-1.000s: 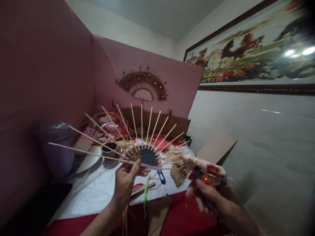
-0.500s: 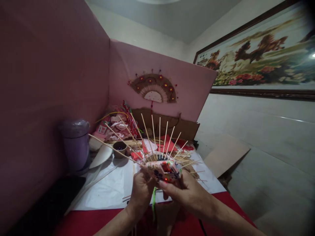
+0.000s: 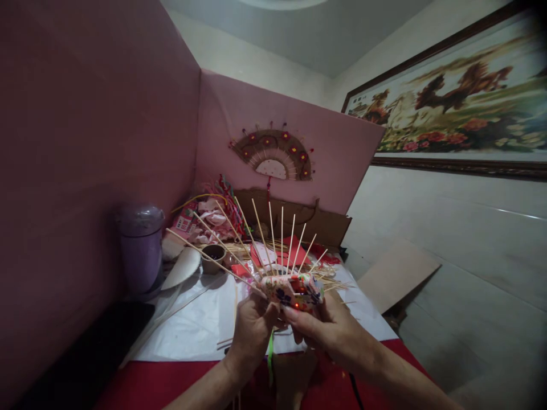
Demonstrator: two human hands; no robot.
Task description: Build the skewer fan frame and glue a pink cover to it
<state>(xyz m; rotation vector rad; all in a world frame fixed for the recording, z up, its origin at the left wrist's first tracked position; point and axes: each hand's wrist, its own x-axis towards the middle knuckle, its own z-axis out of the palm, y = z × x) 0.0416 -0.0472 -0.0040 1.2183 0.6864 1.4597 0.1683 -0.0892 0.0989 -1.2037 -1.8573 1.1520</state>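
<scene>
My left hand (image 3: 252, 324) is closed on the lower edge of a fan frame of thin bamboo sticks (image 3: 272, 233), which spread upward and outward. My right hand (image 3: 327, 322) is wrapped around a floral-patterned glue gun (image 3: 286, 290) with a small red light glowing on it. The glue gun sits in front of the base of the sticks and hides where they join. Both hands are close together above the table. A bright green strip (image 3: 270, 356) hangs below them, beside a piece of brown cardboard (image 3: 293, 376).
White paper (image 3: 183, 324) covers the red-clothed table. At the left stand a purple lidded bin (image 3: 141, 253) and a small brown cup (image 3: 212, 262), with a white half-disc (image 3: 183, 269) nearby. Red paper (image 3: 294, 256) and loose sticks lie behind. A decorated fan (image 3: 277, 151) hangs on the pink board.
The whole view has shifted slightly, so the scene sits a little further right. Both hands keep their hold on the fan frame and glue gun, with the sticks tilted a little differently.
</scene>
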